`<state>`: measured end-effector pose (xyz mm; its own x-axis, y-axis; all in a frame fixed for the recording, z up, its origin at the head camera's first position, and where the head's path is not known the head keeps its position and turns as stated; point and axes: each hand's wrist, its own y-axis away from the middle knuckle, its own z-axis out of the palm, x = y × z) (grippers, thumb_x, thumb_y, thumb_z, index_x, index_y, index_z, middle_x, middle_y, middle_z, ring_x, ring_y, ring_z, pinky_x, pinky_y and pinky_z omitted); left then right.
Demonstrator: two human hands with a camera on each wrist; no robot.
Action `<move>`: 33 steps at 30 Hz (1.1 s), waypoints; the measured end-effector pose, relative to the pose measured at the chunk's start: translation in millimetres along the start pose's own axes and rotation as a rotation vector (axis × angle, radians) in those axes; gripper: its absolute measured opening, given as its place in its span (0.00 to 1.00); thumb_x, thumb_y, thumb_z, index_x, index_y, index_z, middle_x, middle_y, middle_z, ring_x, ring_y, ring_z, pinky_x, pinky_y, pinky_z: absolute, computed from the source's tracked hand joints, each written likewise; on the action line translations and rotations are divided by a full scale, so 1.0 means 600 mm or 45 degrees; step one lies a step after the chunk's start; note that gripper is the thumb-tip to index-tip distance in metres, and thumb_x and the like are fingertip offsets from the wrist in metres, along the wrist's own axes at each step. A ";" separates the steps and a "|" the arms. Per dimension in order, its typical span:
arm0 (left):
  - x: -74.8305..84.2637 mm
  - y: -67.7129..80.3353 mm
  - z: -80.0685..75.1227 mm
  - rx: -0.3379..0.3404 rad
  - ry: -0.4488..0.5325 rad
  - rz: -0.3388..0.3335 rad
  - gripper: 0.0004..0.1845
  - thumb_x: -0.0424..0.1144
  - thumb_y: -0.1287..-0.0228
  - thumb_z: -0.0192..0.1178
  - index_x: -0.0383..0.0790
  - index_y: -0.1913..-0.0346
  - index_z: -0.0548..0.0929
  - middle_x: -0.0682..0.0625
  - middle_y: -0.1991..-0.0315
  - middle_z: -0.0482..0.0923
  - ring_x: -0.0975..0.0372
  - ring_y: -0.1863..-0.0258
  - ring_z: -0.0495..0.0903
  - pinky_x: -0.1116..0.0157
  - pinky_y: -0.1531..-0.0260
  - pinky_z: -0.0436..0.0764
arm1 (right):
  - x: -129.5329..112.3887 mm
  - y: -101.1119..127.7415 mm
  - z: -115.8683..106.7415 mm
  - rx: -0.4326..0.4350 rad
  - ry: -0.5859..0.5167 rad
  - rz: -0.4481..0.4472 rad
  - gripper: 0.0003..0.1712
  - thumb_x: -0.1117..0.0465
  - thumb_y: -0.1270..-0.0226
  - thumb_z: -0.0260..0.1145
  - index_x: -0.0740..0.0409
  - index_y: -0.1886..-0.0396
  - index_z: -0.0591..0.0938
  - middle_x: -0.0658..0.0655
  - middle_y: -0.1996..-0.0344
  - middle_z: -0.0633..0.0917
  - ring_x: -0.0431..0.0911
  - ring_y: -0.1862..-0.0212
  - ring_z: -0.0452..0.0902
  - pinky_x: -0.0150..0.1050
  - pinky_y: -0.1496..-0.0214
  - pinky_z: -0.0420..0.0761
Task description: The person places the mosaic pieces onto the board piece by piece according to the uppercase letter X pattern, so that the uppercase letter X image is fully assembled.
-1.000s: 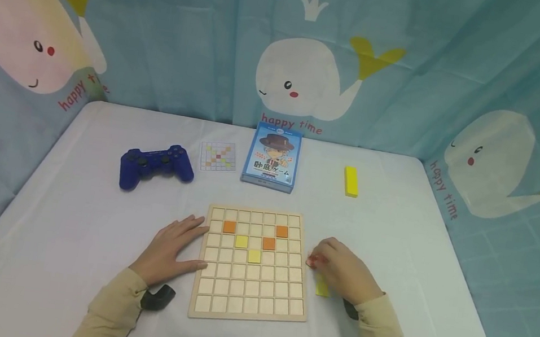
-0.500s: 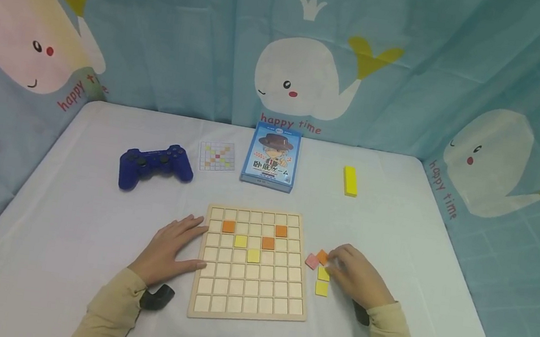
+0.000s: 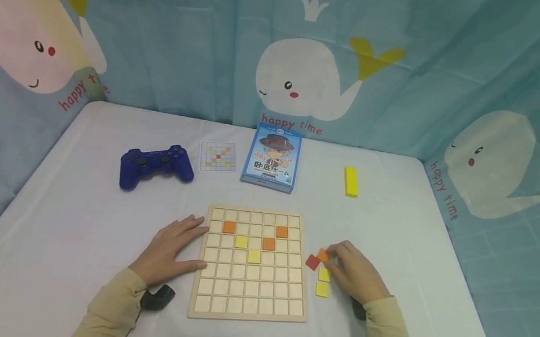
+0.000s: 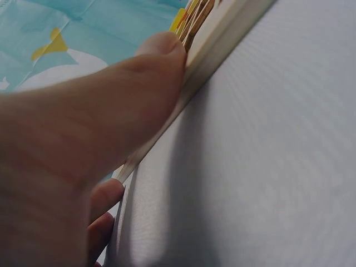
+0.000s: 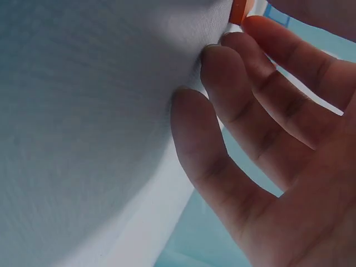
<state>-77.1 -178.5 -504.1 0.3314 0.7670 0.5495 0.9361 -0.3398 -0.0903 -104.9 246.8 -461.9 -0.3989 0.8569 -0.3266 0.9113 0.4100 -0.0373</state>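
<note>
"happy time" on whale curtain (image 3: 174, 36)

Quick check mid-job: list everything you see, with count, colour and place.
Wooden grid board: one, pale, table centre.
Orange tiles on board: three, upper rows.
Yellow tiles on board: two, middle.
Loose tiles: one red, one orange, two yellow, right of board.
Game controller: one, blue, back left.
Pattern card: one, white.
Game box: one, blue.
Yellow block: one, back right.
Left hand: flat against board's left edge.
Right hand: pinching the loose orange tile.
</note>
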 end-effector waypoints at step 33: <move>0.004 0.001 -0.003 -0.011 0.000 -0.011 0.41 0.63 0.47 0.65 0.47 0.32 0.69 0.47 0.28 0.61 0.49 0.27 0.55 0.47 0.28 0.52 | -0.064 -0.043 -0.011 0.174 0.096 -0.421 0.15 0.67 0.50 0.76 0.54 0.63 0.82 0.48 0.62 0.82 0.40 0.58 0.80 0.33 0.57 0.85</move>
<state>-76.2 -178.0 -501.3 0.3231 0.7701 0.5500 0.9380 -0.3375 -0.0786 -113.6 205.2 -442.1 -0.6758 0.7080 -0.2052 0.7352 0.6273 -0.2569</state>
